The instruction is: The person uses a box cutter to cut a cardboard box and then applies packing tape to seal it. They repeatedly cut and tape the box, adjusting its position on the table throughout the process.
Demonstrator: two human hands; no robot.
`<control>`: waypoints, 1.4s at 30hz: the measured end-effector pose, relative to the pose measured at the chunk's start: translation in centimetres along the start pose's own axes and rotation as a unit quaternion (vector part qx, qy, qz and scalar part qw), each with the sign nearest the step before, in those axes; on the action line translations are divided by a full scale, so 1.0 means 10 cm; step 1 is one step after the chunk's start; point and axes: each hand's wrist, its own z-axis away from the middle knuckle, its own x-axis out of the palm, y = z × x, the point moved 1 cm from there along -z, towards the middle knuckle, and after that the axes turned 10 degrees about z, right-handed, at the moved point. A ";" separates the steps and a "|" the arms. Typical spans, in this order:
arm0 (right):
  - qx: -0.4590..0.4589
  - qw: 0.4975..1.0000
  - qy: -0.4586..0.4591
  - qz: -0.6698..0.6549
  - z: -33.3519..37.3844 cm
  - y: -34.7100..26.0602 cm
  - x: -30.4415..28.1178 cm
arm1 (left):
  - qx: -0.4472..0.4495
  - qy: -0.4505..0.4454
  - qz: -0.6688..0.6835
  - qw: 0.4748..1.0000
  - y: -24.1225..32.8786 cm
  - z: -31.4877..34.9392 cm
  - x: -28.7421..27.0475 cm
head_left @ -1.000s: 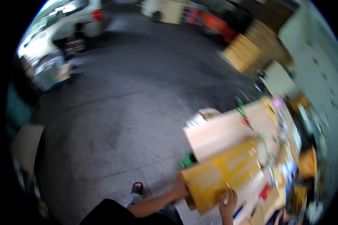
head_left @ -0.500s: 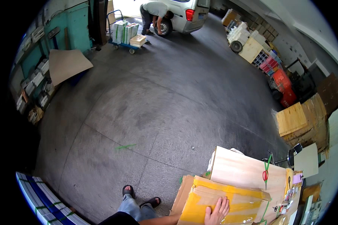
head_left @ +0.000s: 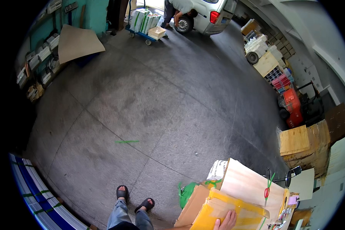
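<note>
Presently: right fingers (head_left: 231, 216), unclenched, lie flat on yellow-taped cardboard (head_left: 215, 205); ahead-right of them, red-handled scissors (head_left: 266, 192) on pale desk (head_left: 243, 179); left fingers hidden, grip untellable.

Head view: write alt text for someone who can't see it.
A right hand lies on yellow-taped cardboard at a wooden tabletop holding red scissors. Across the grey floor, a person bends beside a van near a loaded trolley.

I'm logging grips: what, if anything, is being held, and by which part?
The right hand rests on the upper face of the yellow-taped cardboard; whether it's gripped cannot be told, since the left hand is hidden.
</note>
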 end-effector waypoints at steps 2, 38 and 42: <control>-0.006 1.000 -0.005 0.001 0.00 0.02 0.01 | 0.004 -0.004 0.000 1.000 -0.01 -0.01 0.00; -0.031 0.984 -0.175 0.000 0.07 0.07 -0.48 | -0.002 -0.131 -0.153 0.980 0.52 0.13 0.20; -0.004 0.984 -0.174 -0.024 -0.08 -0.03 -0.42 | 0.038 -0.070 -0.081 0.994 0.41 0.15 0.35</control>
